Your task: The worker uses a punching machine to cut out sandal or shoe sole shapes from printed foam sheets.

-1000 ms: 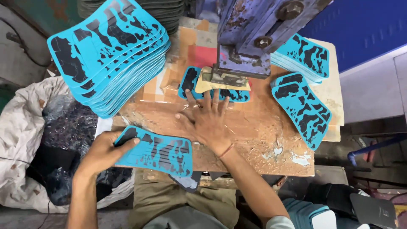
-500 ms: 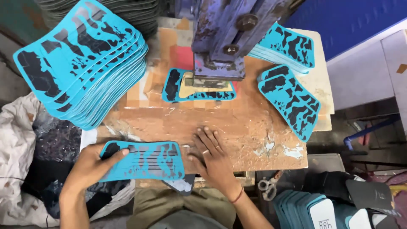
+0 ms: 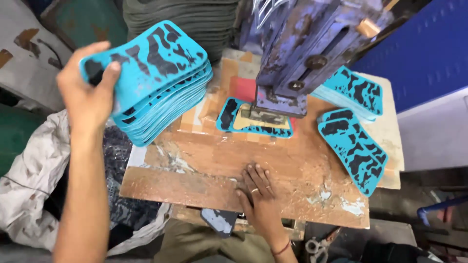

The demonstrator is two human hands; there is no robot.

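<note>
My left hand (image 3: 87,95) grips the edge of a blue sheet with black patches (image 3: 151,56), which lies on top of a thick stack of the same sheets (image 3: 161,114) at the board's back left. My right hand (image 3: 261,195) rests flat on the worn wooden board (image 3: 195,170) near its front edge, fingers slightly apart, holding nothing. Another blue sheet (image 3: 229,114) lies under the die of a purple press (image 3: 302,48), about a hand's length beyond my right hand.
Two smaller piles of blue sheets sit to the right of the press, one near (image 3: 353,151) and one farther back (image 3: 358,92). A white sack of scraps (image 3: 29,180) hangs at the left. Grey sheets (image 3: 185,19) are stacked behind. Scissors (image 3: 317,246) lie below the board's front edge.
My left hand carried the blue sheet from the board's front edge up onto the left stack. My right hand drew back from the press to the board's front.
</note>
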